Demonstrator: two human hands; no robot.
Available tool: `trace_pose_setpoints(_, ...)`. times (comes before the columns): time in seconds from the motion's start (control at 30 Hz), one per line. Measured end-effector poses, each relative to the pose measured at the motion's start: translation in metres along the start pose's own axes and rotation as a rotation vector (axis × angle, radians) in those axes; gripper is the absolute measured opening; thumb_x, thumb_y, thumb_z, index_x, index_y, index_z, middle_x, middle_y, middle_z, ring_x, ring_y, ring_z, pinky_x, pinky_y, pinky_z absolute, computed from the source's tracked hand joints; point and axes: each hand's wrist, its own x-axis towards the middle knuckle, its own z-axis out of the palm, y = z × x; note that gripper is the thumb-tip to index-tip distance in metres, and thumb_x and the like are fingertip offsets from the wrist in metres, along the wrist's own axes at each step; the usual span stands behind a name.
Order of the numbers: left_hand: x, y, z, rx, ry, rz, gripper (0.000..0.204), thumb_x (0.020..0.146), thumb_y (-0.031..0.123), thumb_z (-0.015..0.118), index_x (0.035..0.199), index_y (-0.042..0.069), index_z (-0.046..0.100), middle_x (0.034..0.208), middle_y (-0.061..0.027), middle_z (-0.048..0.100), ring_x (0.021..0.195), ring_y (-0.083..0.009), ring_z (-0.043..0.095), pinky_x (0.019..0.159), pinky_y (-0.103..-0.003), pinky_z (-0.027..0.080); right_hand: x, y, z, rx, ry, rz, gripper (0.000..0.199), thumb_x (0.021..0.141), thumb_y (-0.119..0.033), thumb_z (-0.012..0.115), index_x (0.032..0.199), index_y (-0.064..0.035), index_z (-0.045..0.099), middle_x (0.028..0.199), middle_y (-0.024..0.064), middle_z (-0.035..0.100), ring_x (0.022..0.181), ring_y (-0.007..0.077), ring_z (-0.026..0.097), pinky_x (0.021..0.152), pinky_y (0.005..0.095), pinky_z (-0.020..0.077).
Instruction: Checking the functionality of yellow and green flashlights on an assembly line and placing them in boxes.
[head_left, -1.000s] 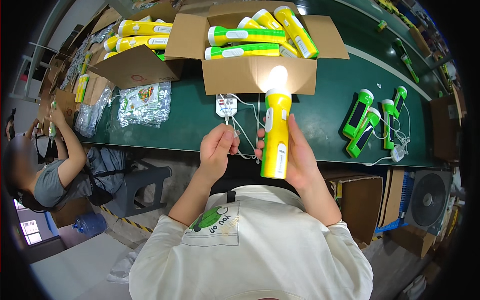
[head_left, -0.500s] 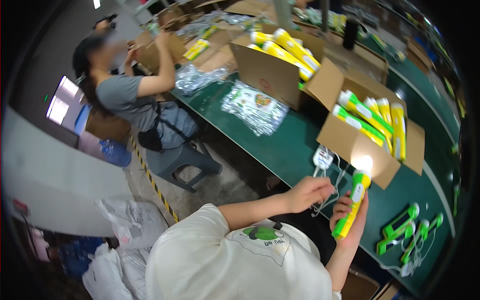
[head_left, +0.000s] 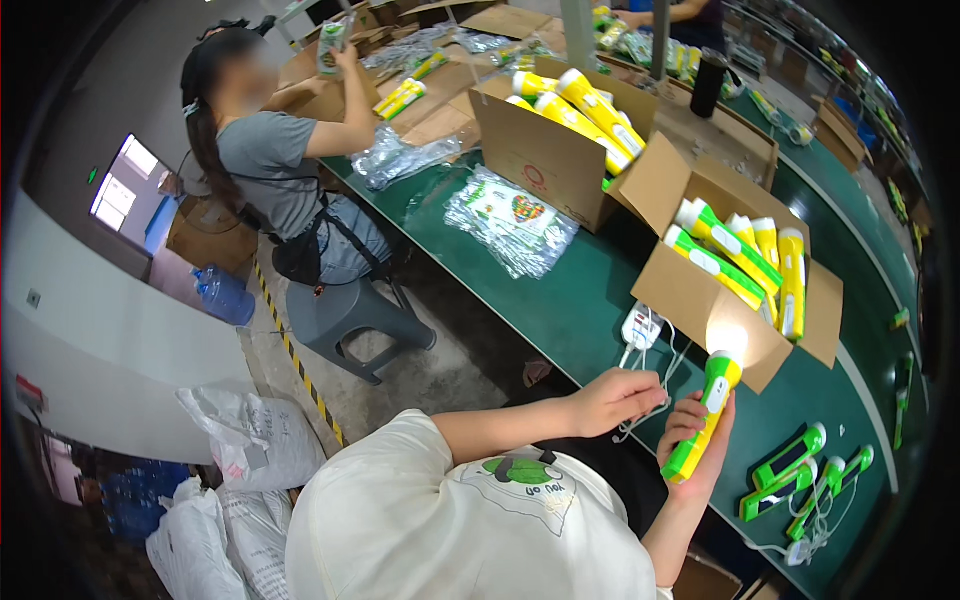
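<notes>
My right hand (head_left: 712, 455) is wrapped round the body of a yellow and green flashlight (head_left: 712, 415). Its lamp is lit at the upper end, throwing a bright patch on the carton flap beside it. To the left of the flashlight, my left hand (head_left: 620, 402) has its fingers curled and pressed together. White cords (head_left: 676, 362) run close by its fingertips; whether it grips one is unclear. Just beyond the left hand lies a white power strip (head_left: 641, 326). An open carton (head_left: 690, 292) past the flashlight holds several similar flashlights (head_left: 792, 285).
Another carton (head_left: 535, 155) of flashlights stands farther back, beside clear plastic bags (head_left: 510, 222) on the green table (head_left: 590, 285). Green lamps with cords (head_left: 790, 455) lie at right. A co-worker (head_left: 265, 150) is by a grey stool (head_left: 345, 315); white sacks (head_left: 265, 440) sit on the floor.
The whole view has shifted slightly. My hands and the lit flashlight keep nearly the same pose. The co-worker now holds up a green and white package.
</notes>
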Motion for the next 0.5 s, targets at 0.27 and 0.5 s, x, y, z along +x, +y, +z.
trace_pose_setpoints(0.27,-0.006,-0.005,-0.010,-0.017,0.049,-0.020,0.031,0.097,0.025,0.043,0.081,0.001,0.050,0.069,-0.0030,0.050,0.058,-0.0084,0.045,0.052,-0.021,0.037,0.021,-0.004,0.002,-0.032,0.066,0.050,0.048,0.086,-0.051,0.052,0.096,-0.0044,0.053,0.079,0.0026,0.052,0.065,0.0140,0.052,0.060,0.0283,0.0472)
trace_pose_setpoints(0.5,-0.008,-0.005,-0.001,0.011,-0.019,-0.031,0.032,0.098,0.025,0.040,0.077,0.002,0.047,0.070,-0.0050,0.049,0.058,-0.0100,0.044,0.052,-0.022,0.036,0.016,-0.002,0.000,-0.182,0.100,-0.055,0.045,0.087,-0.048,0.052,0.096,-0.0045,0.050,0.075,0.0006,0.049,0.063,0.0112,0.050,0.058,0.0252,0.0463)
